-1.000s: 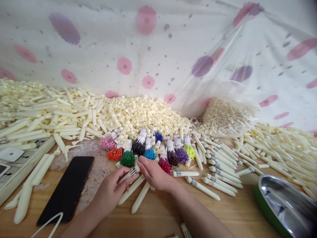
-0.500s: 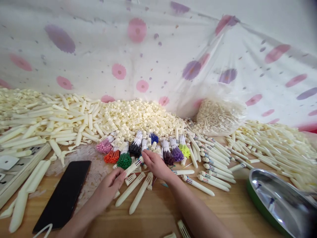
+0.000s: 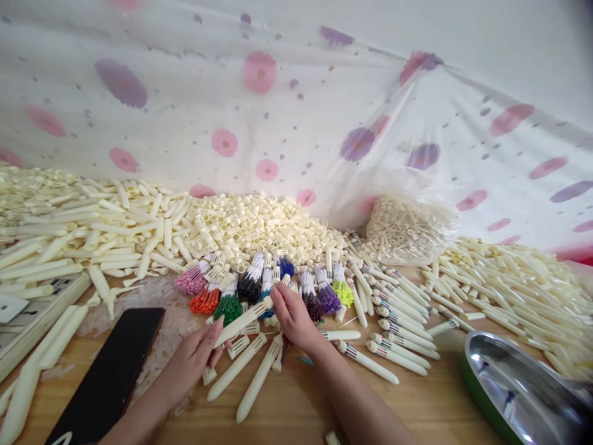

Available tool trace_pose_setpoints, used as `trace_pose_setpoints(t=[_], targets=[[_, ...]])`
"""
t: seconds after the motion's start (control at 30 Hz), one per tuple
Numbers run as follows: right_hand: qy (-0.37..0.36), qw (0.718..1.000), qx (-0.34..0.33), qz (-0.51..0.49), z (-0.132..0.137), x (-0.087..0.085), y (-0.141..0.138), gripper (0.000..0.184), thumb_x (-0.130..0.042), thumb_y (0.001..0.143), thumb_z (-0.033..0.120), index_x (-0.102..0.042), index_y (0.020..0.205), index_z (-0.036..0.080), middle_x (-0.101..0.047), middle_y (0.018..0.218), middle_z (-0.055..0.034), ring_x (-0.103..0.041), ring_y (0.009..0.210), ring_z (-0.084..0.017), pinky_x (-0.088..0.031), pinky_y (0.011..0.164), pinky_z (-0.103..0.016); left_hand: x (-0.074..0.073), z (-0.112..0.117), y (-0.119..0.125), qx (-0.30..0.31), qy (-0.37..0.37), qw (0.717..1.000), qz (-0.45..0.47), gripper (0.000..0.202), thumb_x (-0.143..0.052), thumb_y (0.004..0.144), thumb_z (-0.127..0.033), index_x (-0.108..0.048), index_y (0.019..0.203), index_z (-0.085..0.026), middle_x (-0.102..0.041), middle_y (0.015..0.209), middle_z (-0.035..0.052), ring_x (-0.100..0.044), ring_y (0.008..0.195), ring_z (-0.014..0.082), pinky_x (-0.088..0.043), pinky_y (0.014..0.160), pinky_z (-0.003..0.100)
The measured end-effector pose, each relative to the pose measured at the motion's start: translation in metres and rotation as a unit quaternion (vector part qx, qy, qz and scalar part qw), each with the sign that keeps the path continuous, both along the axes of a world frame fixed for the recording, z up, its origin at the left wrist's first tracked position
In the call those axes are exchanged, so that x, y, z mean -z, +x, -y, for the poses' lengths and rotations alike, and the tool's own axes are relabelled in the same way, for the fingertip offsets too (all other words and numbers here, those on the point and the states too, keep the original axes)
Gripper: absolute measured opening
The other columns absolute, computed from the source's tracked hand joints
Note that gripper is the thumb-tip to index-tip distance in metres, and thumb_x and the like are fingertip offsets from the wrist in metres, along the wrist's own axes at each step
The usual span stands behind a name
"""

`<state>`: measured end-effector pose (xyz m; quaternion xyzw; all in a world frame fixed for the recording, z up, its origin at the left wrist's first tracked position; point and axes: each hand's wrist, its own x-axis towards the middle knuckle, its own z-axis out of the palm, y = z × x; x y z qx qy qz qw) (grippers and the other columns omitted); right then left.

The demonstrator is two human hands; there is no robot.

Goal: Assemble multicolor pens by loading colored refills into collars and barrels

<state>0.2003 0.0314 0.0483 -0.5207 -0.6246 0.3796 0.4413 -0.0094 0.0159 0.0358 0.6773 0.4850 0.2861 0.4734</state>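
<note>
In the head view, the left hand (image 3: 197,352), just left of lower centre, grips a cream slotted pen barrel (image 3: 243,322), its slotted end tilted up toward the right. The right hand (image 3: 293,316), at centre, has its fingers bunched at that end; whether they pinch anything cannot be told. Two more pen barrels (image 3: 259,378) lie below. Bundles of colour-tipped sticks (image 3: 327,296) span the middle; a black smartphone (image 3: 109,371) lies lower left, a metal-lined green dish (image 3: 472,386) lower right.
</note>
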Motion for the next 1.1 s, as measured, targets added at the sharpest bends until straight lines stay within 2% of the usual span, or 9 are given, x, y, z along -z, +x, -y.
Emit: trace_pose_setpoints(t=[0.2,0.33,0.47,0.53,0.6,0.67,0.77,0.97,1.1], targets=[[-0.054,0.995,-0.02,-0.082,-0.006,0.01,-0.001,0.034,-0.048,0.084,0.04,-0.035,0.059,0.022,-0.032,0.052,0.0066,-0.028,0.049,-0.01,-0.025,0.049,-0.024,0.002,0.004,0.001,-0.023,0.078,0.997,-0.017,0.019,-0.052,0.083,-0.04,-0.055,0.075,-0.023,-0.05,0.06,-0.0051,-0.046,0.053,0.0153,-0.035,0.051,0.024],[-0.075,0.98,0.0,-0.186,-0.003,0.008,-0.008,0.037,-0.051,0.082,0.05,-0.038,0.06,0.022,-0.032,0.05,0.0077,-0.03,0.045,-0.01,-0.028,0.047,-0.023,0.001,0.006,0.007,-0.023,-0.016,0.997,0.071,0.022,-0.065,0.074,-0.041,-0.056,0.067,-0.022,-0.049,0.059,-0.0047,-0.042,0.055,0.0142,-0.033,0.051,0.023],[-0.074,0.949,0.032,-0.304,0.002,0.005,-0.025,0.051,-0.038,0.076,0.074,-0.046,0.072,0.023,-0.052,0.063,0.0021,-0.05,0.059,-0.014,-0.042,0.059,-0.027,0.005,0.013,0.023,-0.007,-0.105,0.985,0.134,0.039,-0.057,0.074,-0.059,-0.049,0.07,-0.021,-0.051,0.059,-0.0052,-0.043,0.048,0.0113,-0.033,0.042,0.02],[-0.097,0.935,0.017,-0.34,0.005,0.005,-0.035,0.059,-0.035,0.073,0.079,-0.051,0.079,0.022,-0.059,0.068,-0.0021,-0.056,0.065,-0.017,-0.045,0.062,-0.03,0.008,0.018,0.031,0.007,-0.152,0.974,0.167,0.048,-0.053,0.07,-0.069,-0.046,0.07,-0.022,-0.053,0.058,-0.0044,-0.046,0.045,0.0112,-0.032,0.036,0.019],[-0.147,0.909,-0.026,-0.389,0.01,0.004,-0.042,0.062,-0.04,0.073,0.078,-0.056,0.084,0.019,-0.063,0.069,-0.0051,-0.06,0.066,-0.019,-0.047,0.062,-0.033,0.011,0.021,0.036,0.002,-0.177,0.965,0.194,0.053,-0.054,0.066,-0.072,-0.048,0.073,-0.021,-0.053,0.057,-0.0044,-0.047,0.044,0.0108,-0.032,0.034,0.018],[-0.2,0.866,-0.07,-0.452,0.013,0.003,-0.046,0.059,-0.05,0.072,0.073,-0.059,0.086,0.016,-0.065,0.068,-0.0057,-0.062,0.067,-0.02,-0.048,0.063,-0.033,0.013,0.023,0.037,-0.009,-0.189,0.958,0.215,0.054,-0.058,0.063,-0.071,-0.05,0.078,-0.02,-0.054,0.057,-0.0047,-0.048,0.045,0.0104,-0.033,0.034,0.017],[-0.229,0.822,-0.09,-0.513,0.016,0.002,-0.048,0.05,-0.062,0.071,0.063,-0.061,0.081,0.015,-0.067,0.066,-0.005,-0.063,0.066,-0.019,-0.048,0.061,-0.03,0.016,0.023,0.037,-0.022,-0.201,0.95,0.237,0.053,-0.064,0.063,-0.067,-0.054,0.084,-0.019,-0.055,0.056,-0.0049,-0.049,0.044,0.0099,-0.034,0.034,0.017],[-0.174,0.831,-0.096,-0.519,0.013,0.012,-0.051,0.034,-0.067,0.076,0.046,-0.061,0.087,0.015,-0.066,0.068,-0.0023,-0.058,0.052,-0.011,-0.039,0.045,-0.02,0.024,0.022,0.037,-0.029,-0.227,0.936,0.268,0.053,-0.068,0.061,-0.064,-0.054,0.086,-0.019,-0.055,0.056,-0.0052,-0.05,0.045,0.0098,-0.032,0.033,0.016],[-0.172,0.826,-0.111,-0.525,0.012,0.017,-0.052,0.034,-0.07,0.074,0.044,-0.061,0.09,0.016,-0.064,0.067,-0.0007,-0.053,0.049,-0.01,-0.034,0.041,-0.019,0.03,0.021,0.034,-0.025,-0.239,0.928,0.283,0.052,-0.066,0.065,-0.064,-0.054,0.09,-0.02,-0.055,0.057,-0.006,-0.049,0.044,0.0086,-0.033,0.033,0.016]])
